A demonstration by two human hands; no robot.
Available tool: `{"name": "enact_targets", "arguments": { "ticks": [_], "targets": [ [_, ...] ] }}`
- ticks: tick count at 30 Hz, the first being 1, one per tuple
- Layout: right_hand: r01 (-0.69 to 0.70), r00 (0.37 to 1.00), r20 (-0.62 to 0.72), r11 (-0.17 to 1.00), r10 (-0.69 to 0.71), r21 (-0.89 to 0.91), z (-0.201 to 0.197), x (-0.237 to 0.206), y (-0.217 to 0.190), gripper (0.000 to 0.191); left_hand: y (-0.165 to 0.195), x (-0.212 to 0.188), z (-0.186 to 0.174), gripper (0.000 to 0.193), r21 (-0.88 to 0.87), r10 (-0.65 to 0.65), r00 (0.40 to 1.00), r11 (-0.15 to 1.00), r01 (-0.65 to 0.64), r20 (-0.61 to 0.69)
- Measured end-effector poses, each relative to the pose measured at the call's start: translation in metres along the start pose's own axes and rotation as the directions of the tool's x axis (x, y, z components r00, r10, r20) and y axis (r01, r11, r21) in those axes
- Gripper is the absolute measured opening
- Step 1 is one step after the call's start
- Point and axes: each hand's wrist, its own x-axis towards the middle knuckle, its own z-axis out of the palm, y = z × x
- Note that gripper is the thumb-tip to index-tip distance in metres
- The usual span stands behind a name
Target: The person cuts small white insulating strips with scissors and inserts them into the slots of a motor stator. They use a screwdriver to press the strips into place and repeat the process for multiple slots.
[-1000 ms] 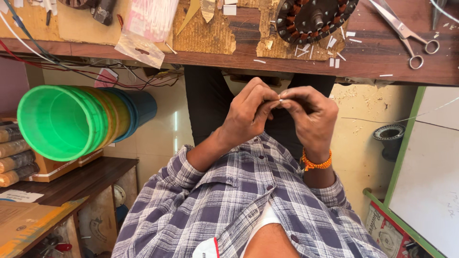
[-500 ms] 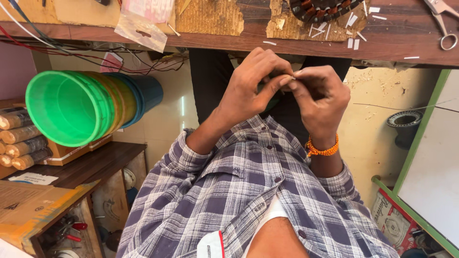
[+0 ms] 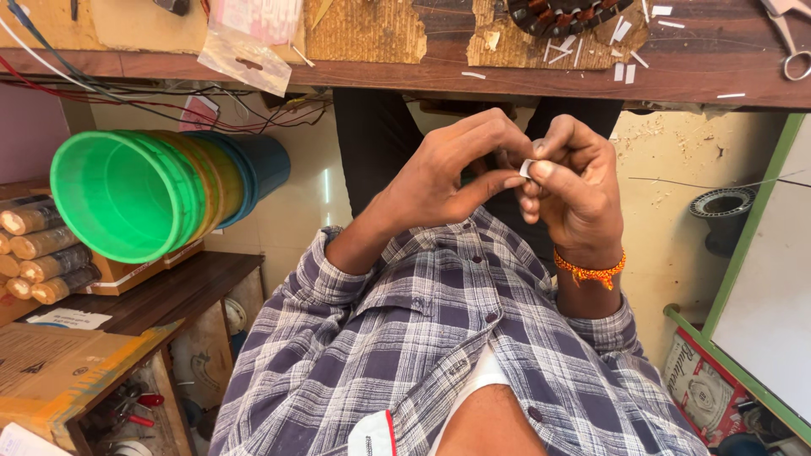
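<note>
So the biggest thing up top is the long dark wooden worktop (image 3: pixel 524 80), running across 12 o'clock with torn brown cardboard patches on it. Next down in size, the stack of nested plastic buckets, green outermost (image 3: pixel 127 194), lying on its side at 9 o'clock on a dark wooden shelf (image 3: pixel 169 291). At 7 o'clock there's a flat orange-brown cardboard box (image 3: pixel 59 376), corner cut off by the edge. At 4 o'clock a red and white printed carton (image 3: pixel 701 388) leans by a green frame, print too small to make out. A clear crinkly plastic bag (image 3: pixel 245 55) hangs over the worktop edge at 11 o'clock. The round dark motor stator with copper windings (image 3: pixel 570 13) at 12 o'clock is half cut off, and the metal scissors (image 3: pixel 790 42) at 1 o'clock too.

Dead centre, the left hand (image 3: pixel 448 173) and right hand (image 3: pixel 574 190) meet, fingers closed, pinching a tiny white paper slip (image 3: pixel 526 168) together. Most of it's hidden by the fingertips.
</note>
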Motion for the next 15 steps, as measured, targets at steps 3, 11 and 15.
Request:
{"name": "enact_targets", "arguments": {
  "ticks": [3,11,15],
  "targets": [
    [-0.035,0.998,-0.054,0.997,0.031,-0.067,0.005,0.000,0.000,0.009,-0.005,-0.001,-0.002,0.018,0.061,-0.011,1.000,0.998,0.011,0.002],
    [-0.156,0.986,0.035,0.983,0.160,-0.101,-0.023,0.014,0.009,0.015,-0.031,0.004,0.000,0.015,-0.021,-0.080,0.996,0.997,0.081,0.025],
    [-0.091,0.995,0.043,0.994,0.093,-0.053,-0.048,0.014,0.009,0.018,-0.023,0.019,0.011,0.011,-0.046,-0.183,0.983,0.982,0.182,-0.004]
  ]
}}
